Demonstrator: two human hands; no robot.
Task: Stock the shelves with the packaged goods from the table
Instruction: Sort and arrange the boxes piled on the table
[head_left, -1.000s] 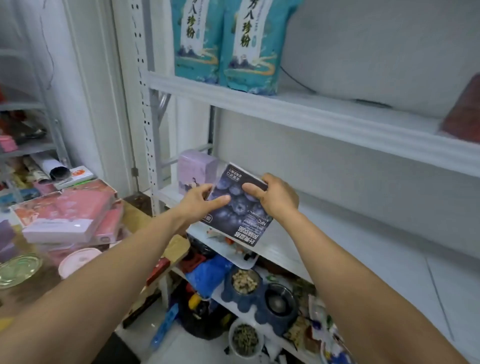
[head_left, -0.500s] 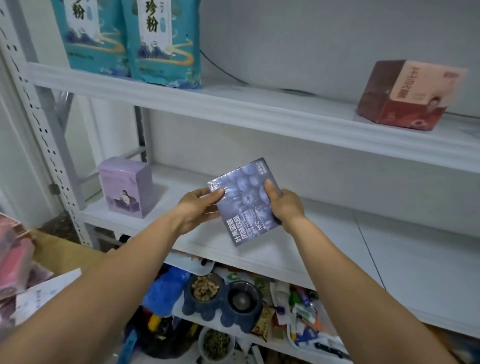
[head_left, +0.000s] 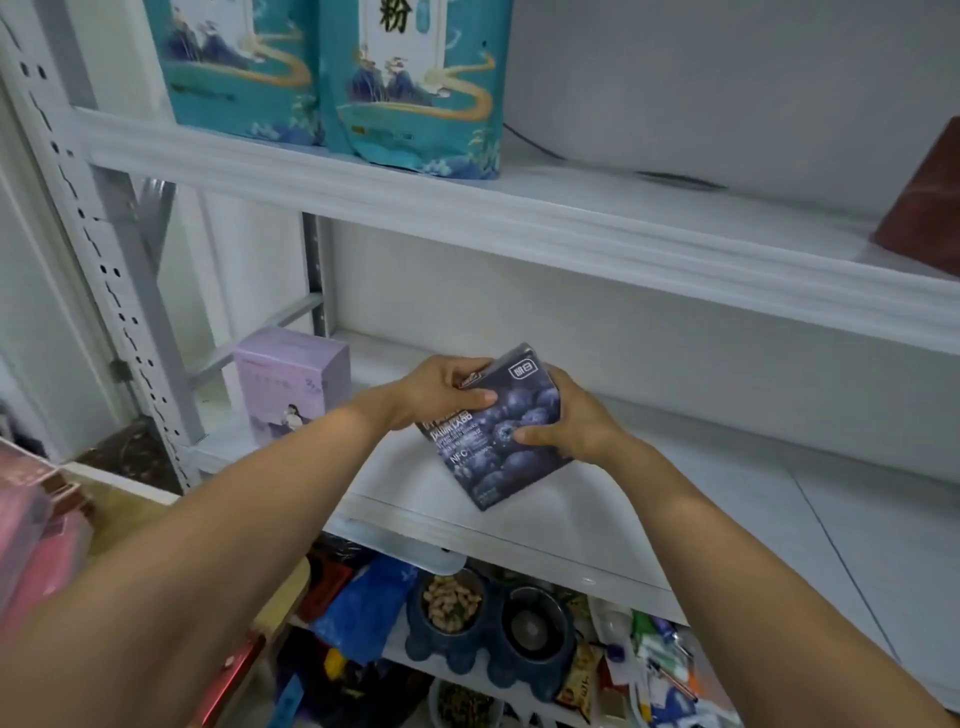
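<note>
Box, dark blue, blueberry print (head_left: 498, 436). Location: centre of frame, over the front half of the middle shelf (head_left: 701, 525), tilted, one corner lowest. Whether that corner touches the board, I cannot tell.

Hold: both my hands, close together, clamped on it. Left hand (head_left: 441, 389) grips the upper left edge, thumb across the face; right hand (head_left: 571, 421) wraps the right side, thumb on the print.

Neighbours: lilac box (head_left: 291, 384), upright, left of centre on the same shelf, near my left wrist but apart from it. Two teal bags (head_left: 405, 88), upper left, standing on the upper shelf (head_left: 519, 218). Red-brown box (head_left: 930, 208), right edge, same board. Below, lower centre: twin pet bowls (head_left: 488, 618) amid loose packets. Pink packages (head_left: 31, 540), lower left edge.

Hazards, as I judge them:
1. Landing on the corner. If I let go while it is tilted, the box tips, likely forward over the front lip into the bowls.
2. Set too near the lip: same fall at the next nudge.
3. Face looks glossy; my thumbs may slide if I ease one hand off before the base sits flat.
4. My left forearm, swinging out, could nudge the lilac box toward the shelf end.
5. Lettering runs askew; unturned, the face will not read from the front.
</note>
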